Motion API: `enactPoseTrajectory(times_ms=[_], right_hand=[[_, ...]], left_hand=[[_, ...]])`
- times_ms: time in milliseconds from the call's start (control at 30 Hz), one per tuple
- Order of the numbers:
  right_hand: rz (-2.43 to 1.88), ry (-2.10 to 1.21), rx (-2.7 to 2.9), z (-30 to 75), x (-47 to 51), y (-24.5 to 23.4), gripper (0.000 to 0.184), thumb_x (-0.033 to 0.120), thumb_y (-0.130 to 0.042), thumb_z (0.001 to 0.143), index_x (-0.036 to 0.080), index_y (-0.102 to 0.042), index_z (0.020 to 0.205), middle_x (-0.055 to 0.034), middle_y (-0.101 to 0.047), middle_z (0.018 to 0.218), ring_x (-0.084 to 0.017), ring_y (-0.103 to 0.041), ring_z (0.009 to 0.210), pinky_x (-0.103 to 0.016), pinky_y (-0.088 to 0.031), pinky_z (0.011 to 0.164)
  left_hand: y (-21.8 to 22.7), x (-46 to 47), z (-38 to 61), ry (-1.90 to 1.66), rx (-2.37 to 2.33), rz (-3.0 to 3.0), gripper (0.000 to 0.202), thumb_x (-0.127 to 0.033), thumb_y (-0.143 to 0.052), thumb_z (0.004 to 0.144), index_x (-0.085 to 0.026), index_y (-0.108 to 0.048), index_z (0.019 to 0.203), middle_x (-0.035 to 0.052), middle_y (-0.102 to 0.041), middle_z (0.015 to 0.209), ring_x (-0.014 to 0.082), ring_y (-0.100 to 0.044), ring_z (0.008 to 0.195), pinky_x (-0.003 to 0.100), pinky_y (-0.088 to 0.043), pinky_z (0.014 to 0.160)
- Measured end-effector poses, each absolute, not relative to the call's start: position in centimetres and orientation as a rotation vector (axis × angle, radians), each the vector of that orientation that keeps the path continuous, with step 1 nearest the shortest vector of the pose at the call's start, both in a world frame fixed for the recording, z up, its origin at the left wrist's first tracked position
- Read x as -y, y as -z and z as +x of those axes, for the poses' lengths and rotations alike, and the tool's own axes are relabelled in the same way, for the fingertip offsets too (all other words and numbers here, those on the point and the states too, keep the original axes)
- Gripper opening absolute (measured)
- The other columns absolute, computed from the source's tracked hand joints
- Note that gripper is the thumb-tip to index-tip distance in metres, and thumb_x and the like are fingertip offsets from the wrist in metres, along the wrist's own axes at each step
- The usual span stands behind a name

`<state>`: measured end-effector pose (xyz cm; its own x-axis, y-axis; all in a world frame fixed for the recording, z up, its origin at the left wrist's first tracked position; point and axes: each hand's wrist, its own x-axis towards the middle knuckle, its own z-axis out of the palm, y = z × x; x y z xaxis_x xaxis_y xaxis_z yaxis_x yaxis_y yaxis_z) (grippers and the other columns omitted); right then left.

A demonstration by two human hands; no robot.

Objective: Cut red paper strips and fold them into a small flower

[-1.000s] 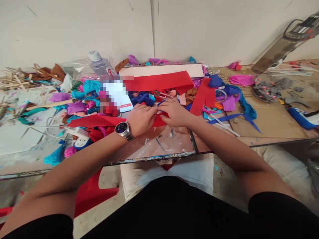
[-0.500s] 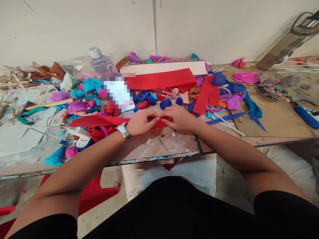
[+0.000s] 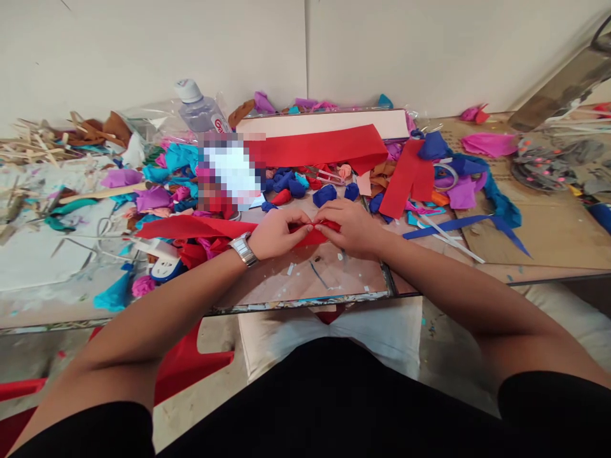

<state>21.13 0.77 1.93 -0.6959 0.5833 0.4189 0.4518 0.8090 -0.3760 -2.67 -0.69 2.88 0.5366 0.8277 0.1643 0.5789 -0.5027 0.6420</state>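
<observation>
Both of my hands meet at the middle of the table's near part, pinching a long strip of red crepe paper (image 3: 205, 227). My left hand (image 3: 278, 234), with a metal watch (image 3: 244, 249) at the wrist, grips it between thumb and fingers. Right beside it, my right hand (image 3: 352, 227) is closed on the same strip, its fingertips touching those of the left. The strip trails away to the left over paper scraps. Just beyond the hands lie small crumpled blue paper pieces (image 3: 324, 195) and a pair of pink-handled scissors (image 3: 329, 177).
A wide red strip (image 3: 319, 147) lies across a pale flat box (image 3: 329, 123). A bottle with a white cap (image 3: 200, 108) stands at the back left, near a partly blurred lit screen (image 3: 233, 168). Tape (image 3: 445, 177), a power strip (image 3: 165, 259) and cardboard (image 3: 548, 235) lie around.
The whole view has shifted slightly, so the table things appear a little further right. Both hands keep their pinch on the red strip, with hardly any change in finger position.
</observation>
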Motion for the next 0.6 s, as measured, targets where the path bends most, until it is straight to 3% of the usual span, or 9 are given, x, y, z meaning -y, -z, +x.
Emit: enactPoseTrajectory(times_ms=[333, 600], right_hand=[[-0.819, -0.357, 2.341, 20.46, -0.34, -1.84, 0.015, 0.021, -0.060, 0.095, 0.019, -0.074, 0.088, -0.0084, -0.074, 0.090, -0.025, -0.066, 0.091, -0.037, -0.048, 0.084], [-0.942, -0.576, 2.178, 20.20, -0.10, -1.97, 0.015, 0.026, -0.065, 0.090, 0.016, -0.074, 0.084, -0.0038, -0.072, 0.080, -0.017, -0.060, 0.074, -0.029, -0.039, 0.069]], left_hand=[[-3.12, 1.48, -2.39, -0.597, -1.225, 2.467, 0.027, -0.034, -0.056, 0.099, -0.021, -0.079, 0.102, 0.0047, -0.080, 0.092, 0.0199, -0.069, 0.080, 0.032, -0.045, 0.075], [-3.58, 0.70, -3.21, -0.572, -1.099, 2.282, 0.033, -0.041, -0.058, 0.099, -0.018, -0.081, 0.097, 0.0005, -0.076, 0.078, 0.0122, -0.058, 0.064, 0.026, -0.040, 0.064]])
